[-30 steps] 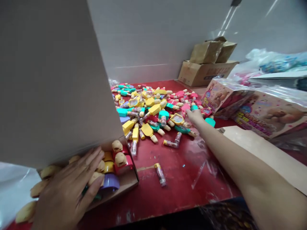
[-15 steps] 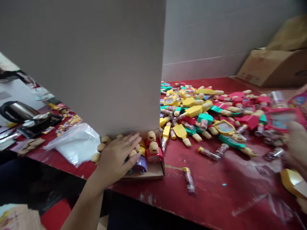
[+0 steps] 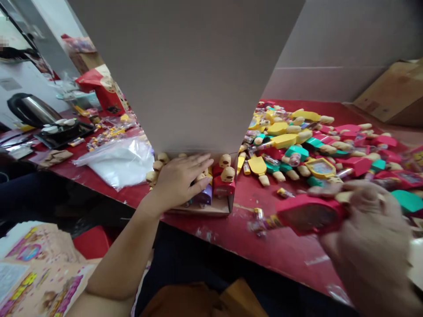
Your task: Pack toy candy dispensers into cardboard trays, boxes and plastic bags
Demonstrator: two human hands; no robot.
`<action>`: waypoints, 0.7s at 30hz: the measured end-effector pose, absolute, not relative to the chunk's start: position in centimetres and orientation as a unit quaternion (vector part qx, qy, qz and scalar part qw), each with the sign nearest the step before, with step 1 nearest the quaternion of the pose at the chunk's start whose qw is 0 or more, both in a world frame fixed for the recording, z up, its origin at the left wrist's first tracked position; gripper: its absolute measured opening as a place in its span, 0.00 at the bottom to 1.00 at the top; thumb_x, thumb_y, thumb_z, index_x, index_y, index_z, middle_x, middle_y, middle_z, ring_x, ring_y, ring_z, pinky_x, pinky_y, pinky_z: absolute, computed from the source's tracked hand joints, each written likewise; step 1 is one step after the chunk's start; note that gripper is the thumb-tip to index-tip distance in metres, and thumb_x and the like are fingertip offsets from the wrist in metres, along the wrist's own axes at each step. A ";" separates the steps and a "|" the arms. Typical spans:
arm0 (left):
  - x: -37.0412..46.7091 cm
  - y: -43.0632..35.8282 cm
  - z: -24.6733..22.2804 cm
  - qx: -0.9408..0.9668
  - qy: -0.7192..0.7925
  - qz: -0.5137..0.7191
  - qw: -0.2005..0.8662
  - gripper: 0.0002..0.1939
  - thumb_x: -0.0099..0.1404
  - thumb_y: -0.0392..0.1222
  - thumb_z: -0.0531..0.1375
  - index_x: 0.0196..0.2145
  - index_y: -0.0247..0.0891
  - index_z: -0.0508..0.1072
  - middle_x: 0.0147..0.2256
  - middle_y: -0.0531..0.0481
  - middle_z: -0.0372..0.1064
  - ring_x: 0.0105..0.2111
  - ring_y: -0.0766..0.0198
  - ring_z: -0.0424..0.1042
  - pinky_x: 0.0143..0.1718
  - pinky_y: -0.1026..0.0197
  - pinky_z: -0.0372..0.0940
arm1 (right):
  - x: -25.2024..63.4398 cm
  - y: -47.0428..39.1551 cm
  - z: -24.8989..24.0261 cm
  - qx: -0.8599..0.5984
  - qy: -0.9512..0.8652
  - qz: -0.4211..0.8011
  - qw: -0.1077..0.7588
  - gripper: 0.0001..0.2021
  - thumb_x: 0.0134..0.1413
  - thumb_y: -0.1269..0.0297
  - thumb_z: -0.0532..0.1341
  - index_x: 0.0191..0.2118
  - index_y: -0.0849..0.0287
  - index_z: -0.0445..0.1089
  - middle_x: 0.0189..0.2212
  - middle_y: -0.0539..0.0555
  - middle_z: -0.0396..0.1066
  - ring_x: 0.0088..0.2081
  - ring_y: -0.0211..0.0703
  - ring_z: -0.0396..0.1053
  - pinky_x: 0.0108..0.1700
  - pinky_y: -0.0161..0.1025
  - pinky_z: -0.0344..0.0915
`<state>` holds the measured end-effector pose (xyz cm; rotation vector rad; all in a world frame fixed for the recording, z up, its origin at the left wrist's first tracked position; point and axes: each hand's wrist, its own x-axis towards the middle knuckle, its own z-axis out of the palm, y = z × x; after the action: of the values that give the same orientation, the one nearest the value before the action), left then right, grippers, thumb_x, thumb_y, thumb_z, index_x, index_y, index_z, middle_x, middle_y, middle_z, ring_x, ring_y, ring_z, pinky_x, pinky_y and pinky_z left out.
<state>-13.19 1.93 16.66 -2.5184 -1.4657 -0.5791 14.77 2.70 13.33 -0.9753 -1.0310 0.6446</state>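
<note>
My left hand [image 3: 183,180] lies over toys in an open cardboard box [image 3: 214,207], its fingers stretched out. Around it in the box are bear-headed toys in red [image 3: 224,187] and purple [image 3: 205,194]; others are hidden under the palm. The box's tall grey lid [image 3: 191,79] stands up behind. My right hand [image 3: 370,224], blurred, grips a red paddle-shaped toy [image 3: 309,215] by its tan handle end. A small candy tube [image 3: 264,224] points left from the toy's far end, above the red table.
Many yellow, green and red toys [image 3: 287,141] with candy tubes are heaped right of the box. Clear plastic bags [image 3: 115,160] lie left of it, near a kettle [image 3: 36,110]. Printed cartons [image 3: 42,268] are at lower left; a cardboard box [image 3: 391,92] stands at far right.
My right hand has come left from the heap's right side with the red toy in it. My left hand stays over the box, while the view has tilted down and turned left.
</note>
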 end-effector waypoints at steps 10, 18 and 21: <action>-13.2 2.4 16.3 -0.849 -0.485 -0.190 0.082 0.23 0.68 0.49 0.46 0.54 0.35 0.65 0.56 0.44 0.62 0.56 0.59 0.63 0.56 0.53 0.58 | 6.4 5.2 10.9 -0.131 -0.762 0.255 0.581 0.02 0.59 0.69 0.55 0.38 0.56 0.61 0.27 0.48 0.66 0.29 0.39 0.69 0.31 0.39 0.67; -12.9 2.4 15.9 -0.843 -0.488 -0.209 0.083 0.23 0.68 0.49 0.47 0.55 0.34 0.65 0.56 0.44 0.62 0.56 0.57 0.63 0.55 0.53 0.58 | 5.8 5.9 10.9 -0.167 -0.770 0.275 0.551 0.03 0.60 0.64 0.53 0.35 0.55 0.61 0.23 0.46 0.65 0.25 0.38 0.67 0.31 0.39 0.66; -12.7 2.6 16.0 -0.844 -0.486 -0.214 0.081 0.23 0.68 0.48 0.47 0.55 0.33 0.65 0.56 0.43 0.62 0.56 0.57 0.62 0.56 0.53 0.58 | 5.0 6.0 9.4 -0.173 -0.775 0.255 0.551 0.01 0.58 0.66 0.54 0.35 0.55 0.61 0.23 0.46 0.66 0.24 0.38 0.67 0.29 0.37 0.65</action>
<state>-12.70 2.64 15.96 -2.5210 -1.4512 -0.6404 5.02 6.00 9.43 -0.4091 -1.8347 0.6028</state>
